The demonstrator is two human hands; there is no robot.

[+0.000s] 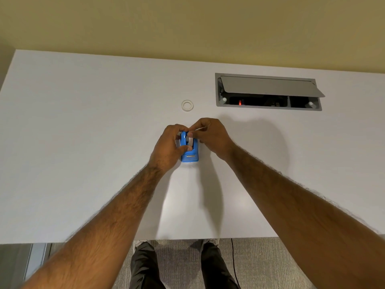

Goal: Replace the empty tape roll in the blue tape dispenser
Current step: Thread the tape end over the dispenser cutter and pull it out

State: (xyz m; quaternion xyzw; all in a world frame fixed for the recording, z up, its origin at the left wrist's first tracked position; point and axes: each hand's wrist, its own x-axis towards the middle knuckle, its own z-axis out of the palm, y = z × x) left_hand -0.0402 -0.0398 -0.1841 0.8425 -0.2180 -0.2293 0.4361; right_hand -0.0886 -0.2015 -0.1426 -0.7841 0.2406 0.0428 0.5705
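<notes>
The blue tape dispenser (190, 156) stands on the white table (83, 122), its cutter end toward me. My left hand (169, 146) wraps around its left side and grips it. My right hand (210, 136) pinches a white roll (190, 139) that sits in the dispenser's top slot; fingers hide most of that roll. A second white tape ring (187, 105) lies flat on the table just beyond the hands, untouched.
An open cable hatch (268, 91) with a raised grey lid is set into the table at the back right. The table's near edge runs just above my legs and the carpet; a black cable (233, 259) hangs there.
</notes>
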